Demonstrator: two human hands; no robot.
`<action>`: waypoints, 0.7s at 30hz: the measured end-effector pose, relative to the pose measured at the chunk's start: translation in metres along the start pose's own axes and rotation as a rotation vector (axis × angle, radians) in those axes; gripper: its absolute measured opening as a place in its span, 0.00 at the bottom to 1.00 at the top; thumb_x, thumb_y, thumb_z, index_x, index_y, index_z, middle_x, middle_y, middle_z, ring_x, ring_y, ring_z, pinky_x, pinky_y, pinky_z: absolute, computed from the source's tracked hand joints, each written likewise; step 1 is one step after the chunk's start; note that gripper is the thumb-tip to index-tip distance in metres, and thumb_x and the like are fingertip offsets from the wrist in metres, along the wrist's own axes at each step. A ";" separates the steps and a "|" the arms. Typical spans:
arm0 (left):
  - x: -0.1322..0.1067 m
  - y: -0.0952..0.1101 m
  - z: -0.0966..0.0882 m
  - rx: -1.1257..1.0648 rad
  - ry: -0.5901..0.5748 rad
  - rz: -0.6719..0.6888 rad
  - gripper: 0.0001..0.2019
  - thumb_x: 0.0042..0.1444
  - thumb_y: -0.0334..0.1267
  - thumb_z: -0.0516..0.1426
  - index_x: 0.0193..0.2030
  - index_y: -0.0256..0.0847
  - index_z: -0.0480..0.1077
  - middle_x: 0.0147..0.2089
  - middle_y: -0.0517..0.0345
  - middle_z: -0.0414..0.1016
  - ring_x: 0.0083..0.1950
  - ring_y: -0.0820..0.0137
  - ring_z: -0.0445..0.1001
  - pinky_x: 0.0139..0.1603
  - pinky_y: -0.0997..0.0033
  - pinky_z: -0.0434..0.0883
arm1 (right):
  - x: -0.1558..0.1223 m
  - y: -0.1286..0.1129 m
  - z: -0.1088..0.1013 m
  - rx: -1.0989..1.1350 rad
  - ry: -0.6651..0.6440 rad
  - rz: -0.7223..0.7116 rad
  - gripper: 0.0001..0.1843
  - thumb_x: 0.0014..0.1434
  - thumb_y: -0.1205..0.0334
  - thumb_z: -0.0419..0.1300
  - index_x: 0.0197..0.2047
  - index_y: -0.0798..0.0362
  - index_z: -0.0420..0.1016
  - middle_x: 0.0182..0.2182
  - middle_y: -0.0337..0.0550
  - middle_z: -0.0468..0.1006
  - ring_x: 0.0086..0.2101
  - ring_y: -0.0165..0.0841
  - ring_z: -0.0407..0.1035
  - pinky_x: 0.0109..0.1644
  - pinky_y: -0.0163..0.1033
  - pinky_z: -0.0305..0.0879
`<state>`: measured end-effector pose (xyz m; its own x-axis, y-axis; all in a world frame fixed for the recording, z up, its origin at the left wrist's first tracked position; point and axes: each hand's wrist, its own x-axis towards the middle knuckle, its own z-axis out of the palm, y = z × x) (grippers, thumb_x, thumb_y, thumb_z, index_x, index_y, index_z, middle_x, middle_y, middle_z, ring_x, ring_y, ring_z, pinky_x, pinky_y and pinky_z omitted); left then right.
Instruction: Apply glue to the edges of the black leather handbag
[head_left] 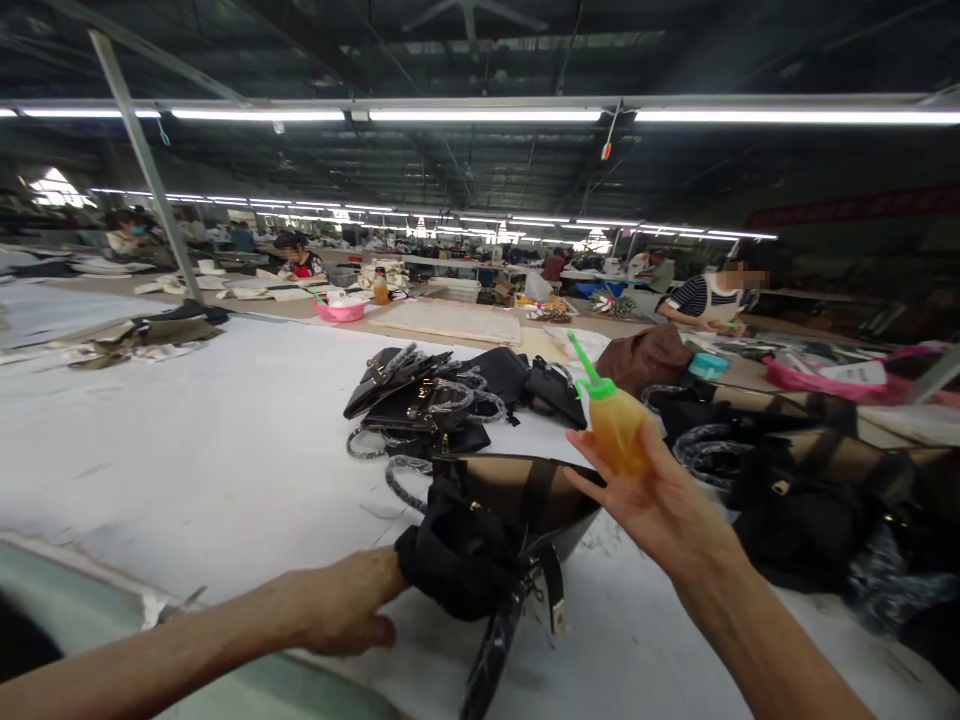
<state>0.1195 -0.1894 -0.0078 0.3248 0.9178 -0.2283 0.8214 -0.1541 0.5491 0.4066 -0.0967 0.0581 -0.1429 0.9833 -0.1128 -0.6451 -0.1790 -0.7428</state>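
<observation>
In my right hand is a squeeze bottle of amber liquid, its green nozzle tilted up and to the left. The bottle is raised above the right end of a black and tan handbag. Black cloth bulges out over the near side of that bag, and a strap with metal hardware hangs at its front. My left hand is at the left of the cloth. Its fingers go behind or under the fabric and are mostly hidden; the thumb shows below.
Behind the bag lies a pile of black bags with wrapped handles. More black bags crowd the right side, near brown cloth. A pink bowl stands farther back. At the right, a person in a striped top works.
</observation>
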 end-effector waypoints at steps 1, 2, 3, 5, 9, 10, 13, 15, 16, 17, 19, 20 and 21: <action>-0.006 -0.005 -0.007 -0.001 0.002 -0.017 0.17 0.53 0.41 0.58 0.50 0.42 0.69 0.52 0.52 0.70 0.52 0.59 0.68 0.50 0.60 0.68 | -0.001 0.001 0.001 0.009 0.004 -0.009 0.14 0.57 0.46 0.58 0.44 0.41 0.74 0.43 0.35 0.78 0.55 0.45 0.60 0.56 0.68 0.51; -0.011 -0.008 -0.015 0.016 0.011 -0.049 0.16 0.51 0.39 0.59 0.48 0.42 0.71 0.52 0.53 0.71 0.52 0.59 0.69 0.50 0.62 0.67 | -0.002 0.001 0.002 0.016 0.008 -0.017 0.14 0.57 0.46 0.58 0.44 0.40 0.74 0.43 0.35 0.77 0.55 0.46 0.60 0.55 0.68 0.51; -0.016 -0.010 -0.024 0.047 0.023 -0.098 0.14 0.50 0.38 0.58 0.45 0.41 0.73 0.49 0.53 0.73 0.50 0.59 0.70 0.48 0.64 0.68 | -0.002 0.001 0.002 0.023 0.013 -0.026 0.14 0.57 0.46 0.58 0.44 0.40 0.74 0.43 0.36 0.78 0.56 0.46 0.60 0.55 0.69 0.50; -0.024 -0.002 -0.040 0.131 0.073 -0.211 0.10 0.53 0.37 0.53 0.35 0.38 0.75 0.38 0.52 0.76 0.41 0.61 0.73 0.42 0.65 0.68 | -0.002 0.002 0.003 0.034 0.027 -0.042 0.14 0.57 0.46 0.58 0.44 0.41 0.74 0.41 0.36 0.78 0.56 0.45 0.59 0.56 0.69 0.49; -0.025 0.053 -0.052 0.159 0.347 -0.035 0.14 0.59 0.42 0.49 0.34 0.39 0.72 0.35 0.54 0.75 0.38 0.65 0.72 0.41 0.67 0.67 | -0.001 0.003 0.005 0.041 0.040 -0.052 0.14 0.56 0.45 0.59 0.42 0.42 0.75 0.39 0.37 0.78 0.56 0.45 0.59 0.56 0.69 0.48; -0.020 0.070 -0.050 0.134 0.404 0.104 0.13 0.58 0.44 0.51 0.41 0.40 0.71 0.44 0.53 0.74 0.45 0.64 0.71 0.47 0.67 0.66 | -0.001 0.004 0.006 0.038 0.039 -0.049 0.14 0.55 0.45 0.60 0.41 0.43 0.75 0.39 0.38 0.78 0.56 0.45 0.59 0.56 0.69 0.48; 0.008 0.107 -0.036 0.201 0.374 0.370 0.25 0.50 0.51 0.59 0.51 0.38 0.66 0.54 0.48 0.69 0.56 0.59 0.65 0.55 0.62 0.62 | -0.001 0.005 0.008 0.021 0.032 -0.036 0.13 0.54 0.46 0.61 0.39 0.43 0.75 0.38 0.37 0.78 0.57 0.43 0.58 0.57 0.67 0.49; 0.030 0.115 -0.026 0.287 0.230 0.361 0.24 0.47 0.52 0.60 0.46 0.37 0.68 0.45 0.47 0.74 0.50 0.55 0.69 0.49 0.59 0.66 | -0.002 0.005 0.008 0.003 0.028 -0.027 0.12 0.54 0.46 0.62 0.38 0.42 0.75 0.38 0.36 0.79 0.57 0.42 0.58 0.57 0.66 0.49; 0.040 0.115 -0.022 0.321 0.149 0.334 0.20 0.49 0.50 0.59 0.43 0.38 0.70 0.40 0.49 0.75 0.45 0.55 0.71 0.44 0.60 0.68 | -0.003 0.004 0.008 -0.006 0.027 -0.022 0.13 0.53 0.46 0.62 0.39 0.42 0.75 0.38 0.36 0.79 0.57 0.42 0.58 0.57 0.65 0.49; 0.049 0.112 -0.021 0.345 0.082 0.317 0.15 0.50 0.47 0.58 0.39 0.39 0.70 0.36 0.51 0.75 0.41 0.56 0.73 0.39 0.62 0.68 | -0.004 0.003 0.008 -0.013 0.026 -0.016 0.13 0.53 0.45 0.62 0.39 0.42 0.75 0.38 0.37 0.79 0.57 0.43 0.57 0.57 0.65 0.49; 0.059 0.104 -0.023 0.363 0.006 0.351 0.07 0.52 0.41 0.57 0.35 0.41 0.70 0.33 0.55 0.75 0.38 0.59 0.74 0.34 0.68 0.66 | -0.008 0.000 0.009 -0.024 0.023 -0.002 0.14 0.54 0.45 0.61 0.40 0.42 0.75 0.38 0.38 0.79 0.58 0.43 0.57 0.57 0.66 0.49; 0.061 0.098 -0.028 0.363 -0.006 0.403 0.05 0.52 0.40 0.58 0.34 0.42 0.69 0.33 0.57 0.75 0.39 0.61 0.74 0.33 0.70 0.65 | -0.011 -0.002 0.009 -0.028 0.021 0.008 0.15 0.54 0.45 0.61 0.40 0.42 0.75 0.39 0.39 0.79 0.58 0.44 0.56 0.56 0.66 0.50; 0.061 0.094 -0.033 0.361 -0.012 0.464 0.04 0.52 0.39 0.58 0.33 0.42 0.69 0.34 0.58 0.75 0.39 0.62 0.74 0.33 0.71 0.65 | -0.015 -0.005 0.010 -0.031 0.018 0.023 0.15 0.54 0.45 0.61 0.41 0.43 0.75 0.39 0.40 0.79 0.58 0.44 0.57 0.56 0.66 0.50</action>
<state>0.2005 -0.1357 0.0566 0.6918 0.7210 -0.0398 0.6994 -0.6553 0.2854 0.4044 -0.1109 0.0697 -0.1436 0.9794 -0.1417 -0.6183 -0.2006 -0.7599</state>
